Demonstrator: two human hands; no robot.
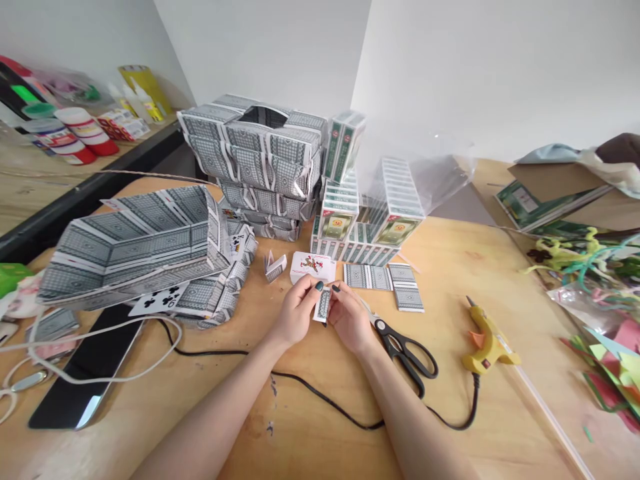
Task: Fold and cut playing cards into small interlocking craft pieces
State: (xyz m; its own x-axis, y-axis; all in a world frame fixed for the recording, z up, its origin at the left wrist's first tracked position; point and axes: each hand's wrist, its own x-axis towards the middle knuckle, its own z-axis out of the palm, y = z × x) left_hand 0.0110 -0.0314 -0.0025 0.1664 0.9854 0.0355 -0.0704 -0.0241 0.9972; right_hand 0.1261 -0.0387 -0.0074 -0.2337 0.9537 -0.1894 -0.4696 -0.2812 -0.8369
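Observation:
Between my two hands is a small folded playing card (322, 305) with a grey patterned back. My left hand (299, 312) pinches its left side and my right hand (351, 319) its right side. Just beyond my fingers lies a joker card (313, 266), face up, with a small folded card piece (275, 267) to its left. Several grey-backed cards (367, 277) lie to the right of the joker. Black-handled scissors (407, 350) rest beside my right wrist, their blades partly hidden by my right hand.
Card-built boxes (255, 153) are stacked at the back, beside packs of cards (339, 213). An open card box (145, 247) stands left, above a phone (85, 373). A yellow glue gun (487, 343) lies right, its black cable (320, 393) crossing under my forearms.

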